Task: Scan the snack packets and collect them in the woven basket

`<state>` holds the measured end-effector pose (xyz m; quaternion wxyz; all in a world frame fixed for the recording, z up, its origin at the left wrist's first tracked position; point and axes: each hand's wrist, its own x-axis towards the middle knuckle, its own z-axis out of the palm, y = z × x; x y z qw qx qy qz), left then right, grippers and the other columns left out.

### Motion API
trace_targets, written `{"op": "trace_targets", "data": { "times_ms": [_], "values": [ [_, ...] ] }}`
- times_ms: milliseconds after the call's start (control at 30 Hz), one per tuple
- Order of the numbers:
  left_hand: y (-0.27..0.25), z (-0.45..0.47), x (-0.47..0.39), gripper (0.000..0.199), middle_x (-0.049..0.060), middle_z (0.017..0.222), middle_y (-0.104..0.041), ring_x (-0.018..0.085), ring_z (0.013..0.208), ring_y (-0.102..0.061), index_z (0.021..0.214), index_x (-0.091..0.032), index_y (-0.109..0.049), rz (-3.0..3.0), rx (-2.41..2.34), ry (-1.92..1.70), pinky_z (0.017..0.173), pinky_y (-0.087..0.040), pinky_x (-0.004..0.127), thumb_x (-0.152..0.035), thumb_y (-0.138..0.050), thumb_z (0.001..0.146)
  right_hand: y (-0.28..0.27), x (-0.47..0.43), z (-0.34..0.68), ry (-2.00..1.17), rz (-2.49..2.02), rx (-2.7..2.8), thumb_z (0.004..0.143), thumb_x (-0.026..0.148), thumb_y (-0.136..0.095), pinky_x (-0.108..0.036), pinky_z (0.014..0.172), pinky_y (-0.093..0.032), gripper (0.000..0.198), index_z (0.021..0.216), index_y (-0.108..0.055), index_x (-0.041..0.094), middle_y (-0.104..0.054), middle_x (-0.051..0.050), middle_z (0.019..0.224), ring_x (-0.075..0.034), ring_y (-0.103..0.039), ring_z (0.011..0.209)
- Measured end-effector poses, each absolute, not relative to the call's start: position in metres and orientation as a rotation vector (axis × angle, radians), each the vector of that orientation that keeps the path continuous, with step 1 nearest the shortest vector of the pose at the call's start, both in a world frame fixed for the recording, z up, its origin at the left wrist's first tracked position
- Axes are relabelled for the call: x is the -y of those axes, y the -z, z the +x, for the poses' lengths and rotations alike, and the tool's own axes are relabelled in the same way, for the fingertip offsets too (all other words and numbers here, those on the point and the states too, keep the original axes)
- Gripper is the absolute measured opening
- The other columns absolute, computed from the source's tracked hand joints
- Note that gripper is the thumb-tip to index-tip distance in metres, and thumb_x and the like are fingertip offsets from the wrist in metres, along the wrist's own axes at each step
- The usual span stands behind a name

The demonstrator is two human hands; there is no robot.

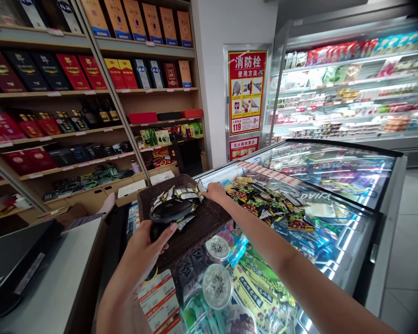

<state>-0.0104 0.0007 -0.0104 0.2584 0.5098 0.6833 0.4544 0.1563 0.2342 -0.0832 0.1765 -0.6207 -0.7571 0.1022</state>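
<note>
My left hand (148,246) grips the handle of a black handheld barcode scanner (170,211), whose head hangs over a brown woven basket (198,232). Small packets (184,194) with dark and silvery wrapping lie in the basket, partly hidden behind the scanner. At the basket's right rim, my right hand (214,192) has its fingers closed at the edge of one such packet (199,187). Beside that hand, a heap of black and yellow snack packets (261,199) is spread on the freezer's glass top.
A chest freezer (392,185) with frozen goods under glass runs to the right. On the left are a grey counter (80,260) with a black device (21,264) and shelves (66,93) of boxes and bottles. An open chiller (348,93) stands behind.
</note>
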Motion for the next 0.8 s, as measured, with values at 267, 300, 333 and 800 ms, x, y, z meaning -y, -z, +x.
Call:
{"op": "trace_targets", "data": {
  "times_ms": [267,300,333,800],
  "values": [
    [0.013,-0.013,-0.003,0.058,0.0,0.071,-0.061,0.018,0.063,-0.061,0.081,-0.019,-0.063,1.399,-1.805,-1.179,0.058,-0.05,0.029,-0.072,-0.072,0.059,0.071,-0.221,0.199,-0.398,-1.58,1.921,0.089,0.027,-0.06,-0.03,0.079,-0.048,0.012,0.095,-0.062,0.016,-0.073,-0.011,0.093,-0.024,-0.068,0.096],
    [0.013,-0.009,-0.003,0.057,0.0,0.073,-0.061,0.018,0.063,-0.061,0.082,-0.019,-0.063,1.401,-1.796,-1.195,0.058,-0.051,0.029,-0.071,-0.072,0.059,0.067,-0.215,0.208,-0.494,-1.555,1.877,0.088,0.026,-0.062,-0.029,0.077,-0.049,0.01,0.091,-0.06,0.017,-0.072,-0.009,0.087,-0.023,-0.069,0.09],
    [0.013,-0.005,-0.002,0.057,0.001,0.074,-0.061,0.018,0.064,-0.06,0.082,-0.019,-0.063,1.406,-1.785,-1.2,0.059,-0.051,0.029,-0.071,-0.072,0.06,0.063,-0.21,0.216,-0.627,-1.52,1.83,0.087,0.025,-0.063,-0.027,0.074,-0.05,0.009,0.088,-0.059,0.017,-0.071,-0.006,0.08,-0.021,-0.07,0.083],
    [0.015,0.011,-0.01,0.056,0.001,0.074,-0.06,0.016,0.064,-0.055,0.086,-0.019,-0.061,1.529,-1.693,-1.062,0.059,-0.049,0.029,-0.07,-0.071,0.064,0.025,-0.174,0.241,-1.155,-1.173,1.645,0.084,0.019,-0.067,-0.026,0.066,-0.056,0.013,0.08,-0.054,0.018,-0.062,0.001,0.065,-0.014,-0.065,0.063]
  ]
}}
